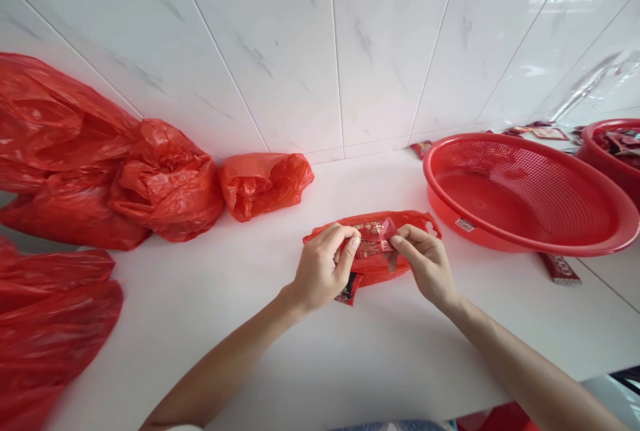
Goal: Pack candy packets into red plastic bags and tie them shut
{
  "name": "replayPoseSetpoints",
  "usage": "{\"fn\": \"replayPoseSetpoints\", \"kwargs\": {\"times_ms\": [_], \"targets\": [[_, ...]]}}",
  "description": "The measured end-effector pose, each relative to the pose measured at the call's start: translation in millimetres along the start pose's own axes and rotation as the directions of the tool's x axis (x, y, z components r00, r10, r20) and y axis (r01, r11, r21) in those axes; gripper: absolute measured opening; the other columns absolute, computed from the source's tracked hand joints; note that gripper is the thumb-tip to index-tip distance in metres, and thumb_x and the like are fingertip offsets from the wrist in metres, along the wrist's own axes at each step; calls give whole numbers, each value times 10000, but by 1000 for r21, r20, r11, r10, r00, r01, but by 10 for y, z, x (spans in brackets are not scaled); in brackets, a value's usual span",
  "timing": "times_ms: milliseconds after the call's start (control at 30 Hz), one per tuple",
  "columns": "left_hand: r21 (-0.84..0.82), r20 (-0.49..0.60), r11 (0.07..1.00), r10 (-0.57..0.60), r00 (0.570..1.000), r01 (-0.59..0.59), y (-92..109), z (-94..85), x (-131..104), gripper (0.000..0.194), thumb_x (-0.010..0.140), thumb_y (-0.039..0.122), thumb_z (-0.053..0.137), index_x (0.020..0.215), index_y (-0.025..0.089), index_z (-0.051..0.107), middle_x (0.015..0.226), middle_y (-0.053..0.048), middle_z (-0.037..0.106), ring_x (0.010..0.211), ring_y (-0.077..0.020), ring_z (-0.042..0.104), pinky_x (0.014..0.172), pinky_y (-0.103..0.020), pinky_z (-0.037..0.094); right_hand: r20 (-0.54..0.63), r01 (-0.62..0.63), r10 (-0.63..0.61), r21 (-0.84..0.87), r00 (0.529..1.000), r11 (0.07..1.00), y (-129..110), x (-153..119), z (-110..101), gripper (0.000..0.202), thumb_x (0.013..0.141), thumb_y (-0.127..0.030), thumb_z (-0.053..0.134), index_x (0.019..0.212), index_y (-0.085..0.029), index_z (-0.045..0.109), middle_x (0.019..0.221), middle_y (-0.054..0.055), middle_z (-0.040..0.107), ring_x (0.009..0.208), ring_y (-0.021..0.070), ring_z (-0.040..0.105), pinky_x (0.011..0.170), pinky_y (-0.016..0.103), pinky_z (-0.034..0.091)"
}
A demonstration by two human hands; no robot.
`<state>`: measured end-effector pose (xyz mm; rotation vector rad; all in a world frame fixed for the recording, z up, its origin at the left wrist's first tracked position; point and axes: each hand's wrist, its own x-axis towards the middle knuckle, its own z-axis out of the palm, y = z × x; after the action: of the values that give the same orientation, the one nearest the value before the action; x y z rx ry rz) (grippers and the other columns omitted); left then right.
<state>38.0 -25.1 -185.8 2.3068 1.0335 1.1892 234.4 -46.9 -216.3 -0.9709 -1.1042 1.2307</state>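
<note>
Between my two hands is a small red packet with gold print. My left hand pinches its left end between thumb and fingers. At the packet's right end, my right hand is closed in a pinch as well. Below them a red plastic bag lies spread flat on the white counter. A second packet, black and red, lies at the bag's lower left edge, partly under my left hand.
Red plastic bags are heaped at the left, with a smaller bundled bag beside them. A red basket stands at the right, near another basket holding packets. A dark red box lies below the first basket. White tiles rise behind.
</note>
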Motion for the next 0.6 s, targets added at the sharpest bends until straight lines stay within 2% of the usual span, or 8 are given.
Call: {"fn": "replayPoseSetpoints", "kwargs": {"times_ms": [100,200,367,600], "targets": [[-28,16,999,-24,1000,24,-8,-10,5,175,1012,217,484,880,197,597,780,1,661,608,-109,527,601,-229,466,-22,34,-34,-3,999,999,-39,10,1,246,835,-418,791,848,-221,645,735,-9,678,558,138,644,577,293,557],[-54,29,998,-36,999,38,-21,-8,7,178,1014,218,486,878,194,598,781,1,657,615,-108,527,609,-231,466,-71,98,-97,11,993,995,-42,2,8,297,800,-372,833,994,-266,635,788,-15,713,600,158,679,617,321,598],[-58,1,998,-6,1000,6,-24,3,8,155,1012,188,497,891,189,594,783,7,644,633,-99,534,623,-219,463,-90,176,-183,-80,979,981,13,-29,7,145,838,-357,796,885,-234,737,753,25,728,601,179,695,611,340,626],[-8,-47,1000,17,999,-17,-10,10,-11,137,1008,163,485,916,194,582,895,-30,659,780,-127,611,643,-225,474,-80,209,-224,-161,971,964,-7,-44,20,209,889,-388,740,807,-200,702,710,14,666,613,128,611,569,244,544]]}}
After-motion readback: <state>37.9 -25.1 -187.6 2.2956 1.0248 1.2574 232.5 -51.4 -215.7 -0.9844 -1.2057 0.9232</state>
